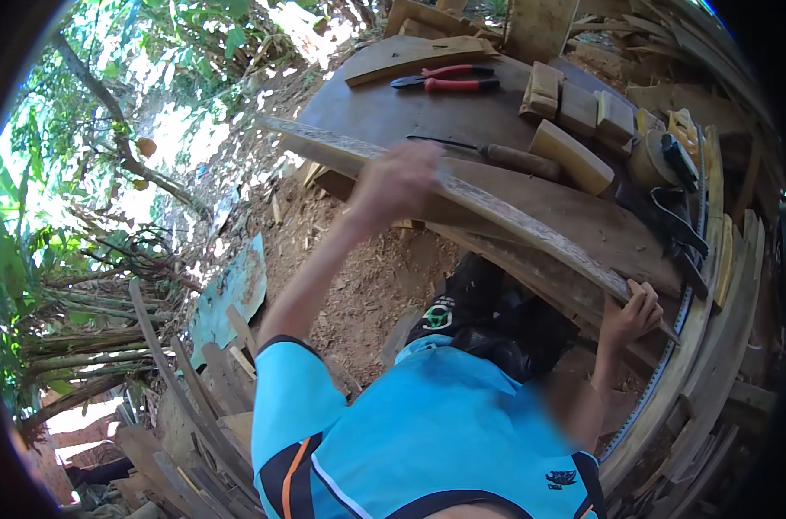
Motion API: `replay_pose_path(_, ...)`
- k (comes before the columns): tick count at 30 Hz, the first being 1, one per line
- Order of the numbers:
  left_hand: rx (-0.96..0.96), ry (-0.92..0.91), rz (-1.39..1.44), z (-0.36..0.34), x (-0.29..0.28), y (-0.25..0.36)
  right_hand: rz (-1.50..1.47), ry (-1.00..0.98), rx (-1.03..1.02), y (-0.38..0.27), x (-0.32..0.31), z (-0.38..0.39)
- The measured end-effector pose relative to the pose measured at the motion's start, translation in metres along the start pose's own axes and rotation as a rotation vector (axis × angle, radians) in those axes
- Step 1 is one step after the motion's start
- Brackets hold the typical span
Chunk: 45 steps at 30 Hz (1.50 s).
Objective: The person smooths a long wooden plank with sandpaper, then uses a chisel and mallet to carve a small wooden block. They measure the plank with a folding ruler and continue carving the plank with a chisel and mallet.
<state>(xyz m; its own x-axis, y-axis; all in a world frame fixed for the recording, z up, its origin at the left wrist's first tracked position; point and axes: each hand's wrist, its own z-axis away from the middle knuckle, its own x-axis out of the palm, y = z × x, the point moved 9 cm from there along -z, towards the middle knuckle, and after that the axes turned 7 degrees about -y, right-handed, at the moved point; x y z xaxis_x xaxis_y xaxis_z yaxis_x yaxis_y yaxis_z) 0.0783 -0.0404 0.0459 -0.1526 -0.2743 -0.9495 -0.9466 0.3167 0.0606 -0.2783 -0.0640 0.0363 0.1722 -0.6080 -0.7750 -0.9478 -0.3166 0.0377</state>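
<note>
A long, narrow wooden board (522, 221) runs on edge across the front of the brown worktable (358, 95), from upper left to lower right. My left hand (397, 182) is on its upper edge left of the middle; motion smears the fingers, so their grip is unclear. At the board's right end, my right hand (632, 313) is closed around it with the fingers curled over the edge. Just beyond the board lies a thin dark tool with a wooden handle (522, 162). A wedge-shaped wood block (572, 157) rests next to that handle.
Red-handled pliers (449, 79) lie by a curved wood piece (419, 59) at the far side. Several wood blocks (579, 108), a tape roll (650, 160) and dark tools (657, 225) crowd the right. Planks (713, 372) line the right; scrap wood (194, 424) and a pale-blue sheet (230, 294) lie left.
</note>
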Motion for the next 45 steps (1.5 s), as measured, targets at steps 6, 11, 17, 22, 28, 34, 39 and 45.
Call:
replay_pose_path(6, -0.002, -0.121, 0.074, -0.016, 0.011, 0.028, 0.053, 0.019, -0.005, 0.002, -0.004, 0.007)
replay_pose_path(11, -0.277, -0.138, -0.178, 0.056, -0.003, -0.156, -0.005, -0.063, -0.037, -0.002, -0.003, -0.009)
replay_pose_path(17, -0.269, 0.148, -0.162, 0.051, -0.001, -0.128, -0.134, -0.220, -0.037, 0.002, 0.005, -0.034)
replay_pose_path(22, -0.111, 0.004, 0.057, -0.024, 0.036, 0.019, -0.609, -0.429, -0.087, 0.016, 0.017, -0.052)
replay_pose_path(28, -0.209, -0.045, 0.073, -0.034, 0.050, 0.027, -0.451, -0.392, -0.197, 0.012, 0.006, -0.055)
replay_pose_path(34, -0.526, -0.354, -0.080, 0.041, 0.037, -0.232, -0.539, -0.457, -0.113, 0.017, 0.012, -0.051)
replay_pose_path(39, -0.586, -0.475, -0.423, 0.045, 0.037, -0.242, -0.525, -0.429, -0.061, 0.017, 0.015, -0.046)
replay_pose_path(45, -0.114, -0.112, -0.030, -0.022, 0.040, 0.008, -0.529, -0.451, -0.031, 0.018, 0.015, -0.047)
